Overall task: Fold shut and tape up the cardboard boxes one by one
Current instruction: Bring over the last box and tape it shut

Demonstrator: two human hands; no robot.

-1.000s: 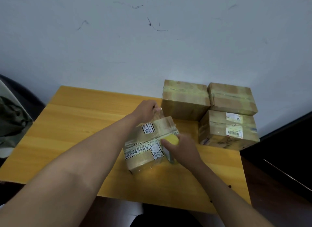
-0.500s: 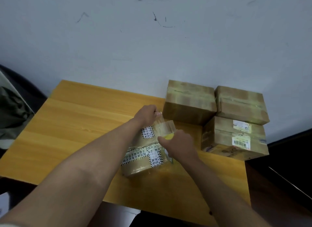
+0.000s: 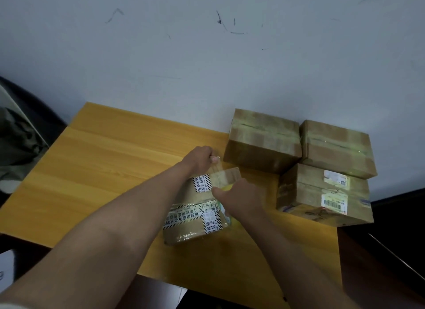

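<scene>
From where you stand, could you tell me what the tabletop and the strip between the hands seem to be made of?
Table: apparently wood or wood-look laminate, orange-yellow, faint grain streaks, smooth matte.
Strip: clear glossy plastic tape, box showing through; left hand pinches its end.

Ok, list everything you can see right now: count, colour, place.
box being taped: one, brown with black-and-white striped labels, table centre, under both hands
clear tape strip: one, transparent, stretched over that box's far end
tape roll: one, yellowish, mostly hidden under the right hand
taped boxes: three, brown, at the table's far right; two by the wall, one nearer with white labels
table: one, yellow-orange wood, against the wall
wall: pale grey, scuffed
dark fabric: at the left edge, unclear
left hand: pinches the tape's end
right hand: grips the roll
</scene>
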